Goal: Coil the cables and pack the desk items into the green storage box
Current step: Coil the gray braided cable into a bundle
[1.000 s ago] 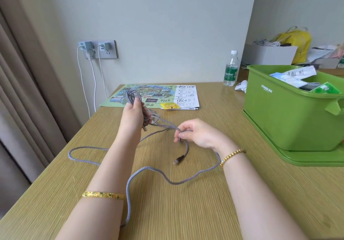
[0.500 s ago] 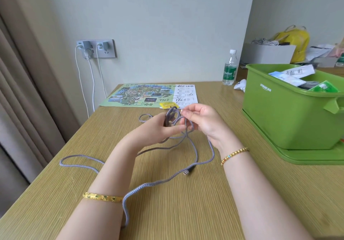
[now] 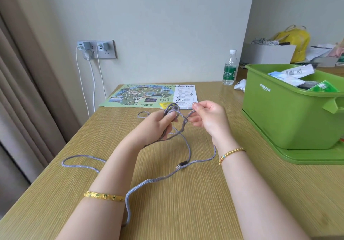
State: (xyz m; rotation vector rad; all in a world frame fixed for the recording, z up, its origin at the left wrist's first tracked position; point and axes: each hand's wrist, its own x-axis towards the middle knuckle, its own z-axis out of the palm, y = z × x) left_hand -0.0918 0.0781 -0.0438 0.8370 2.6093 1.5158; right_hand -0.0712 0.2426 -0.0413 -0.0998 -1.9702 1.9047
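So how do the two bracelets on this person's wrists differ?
The bracelet on the left wrist is a solid, smooth gold band with a leaf-like pattern; the bracelet on the right wrist is a thinner string of small round beads, a few of them coloured. The left one sits nearer the camera. Both are gold in colour.

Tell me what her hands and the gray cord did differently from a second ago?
The left hand, which held the gray cable bundle upright and farther back, came down toward the right hand. The right hand rose off the table and now pinches a strand beside the loops. The plug end slid slightly right. The green storage box, map sheet and water bottle stayed put.
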